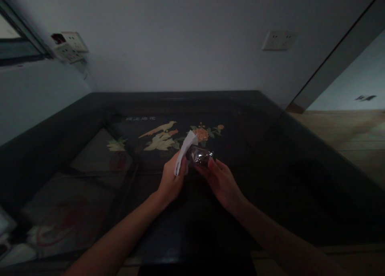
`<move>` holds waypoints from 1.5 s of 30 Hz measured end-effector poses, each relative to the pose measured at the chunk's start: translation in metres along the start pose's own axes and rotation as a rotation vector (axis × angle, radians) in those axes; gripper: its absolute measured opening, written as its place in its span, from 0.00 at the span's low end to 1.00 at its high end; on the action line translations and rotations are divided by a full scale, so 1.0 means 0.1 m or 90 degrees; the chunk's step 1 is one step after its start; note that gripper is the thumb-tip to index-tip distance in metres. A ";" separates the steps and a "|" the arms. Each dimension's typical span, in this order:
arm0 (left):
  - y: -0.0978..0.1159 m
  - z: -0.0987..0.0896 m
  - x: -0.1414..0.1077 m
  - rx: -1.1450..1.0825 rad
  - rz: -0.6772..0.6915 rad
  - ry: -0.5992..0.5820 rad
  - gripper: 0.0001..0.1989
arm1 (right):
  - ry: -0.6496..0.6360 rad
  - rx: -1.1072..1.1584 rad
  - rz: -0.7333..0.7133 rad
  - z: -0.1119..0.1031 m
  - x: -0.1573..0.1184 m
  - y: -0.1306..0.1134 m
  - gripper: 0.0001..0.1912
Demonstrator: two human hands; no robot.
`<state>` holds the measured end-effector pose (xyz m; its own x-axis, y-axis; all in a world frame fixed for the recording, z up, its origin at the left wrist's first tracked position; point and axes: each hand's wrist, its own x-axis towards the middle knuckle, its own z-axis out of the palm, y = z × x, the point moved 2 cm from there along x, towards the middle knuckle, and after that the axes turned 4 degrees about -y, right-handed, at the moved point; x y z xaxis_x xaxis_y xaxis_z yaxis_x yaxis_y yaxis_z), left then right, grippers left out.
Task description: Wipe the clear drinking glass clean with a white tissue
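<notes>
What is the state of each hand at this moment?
Left hand: closed on a white tissue.
Right hand: closed on a dark, shiny object, too dim to identify.

The white tissue (184, 152) is creased and loosely folded, slanting upward, its top edge overlapping the view of the orange printed flower (201, 134). The small dark glossy object (201, 155), rounded with bright reflections, lies lengthwise just nearer than that flower; its exact kind is unclear.
</notes>
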<state>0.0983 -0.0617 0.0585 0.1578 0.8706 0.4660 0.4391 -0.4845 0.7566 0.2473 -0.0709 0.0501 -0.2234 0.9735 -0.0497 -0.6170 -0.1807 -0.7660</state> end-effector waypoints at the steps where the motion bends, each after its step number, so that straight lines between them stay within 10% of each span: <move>1: -0.01 0.01 -0.01 -0.019 -0.025 0.005 0.22 | 0.000 0.001 -0.004 0.00 0.00 0.00 0.16; 14: 0.24 -0.01 -0.06 0.157 0.353 -0.125 0.26 | -0.001 -0.028 -0.003 0.05 0.00 0.00 0.16; 26: 0.01 0.08 -0.15 -0.191 -0.254 0.105 0.27 | -0.003 0.003 -0.027 0.02 0.00 -0.03 0.17; 39: 0.15 0.12 -0.13 0.097 0.315 -0.076 0.28 | 0.002 0.074 -0.008 0.02 0.02 0.01 0.17; 45: 0.13 0.12 -0.18 -0.107 0.035 0.011 0.22 | -0.005 0.052 -0.016 0.03 0.01 0.00 0.17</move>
<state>0.1112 -0.0824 0.0543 0.1624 0.8412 0.5158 0.2765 -0.5406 0.7945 0.2449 -0.0704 0.0525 -0.2123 0.9769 -0.0259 -0.6822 -0.1671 -0.7118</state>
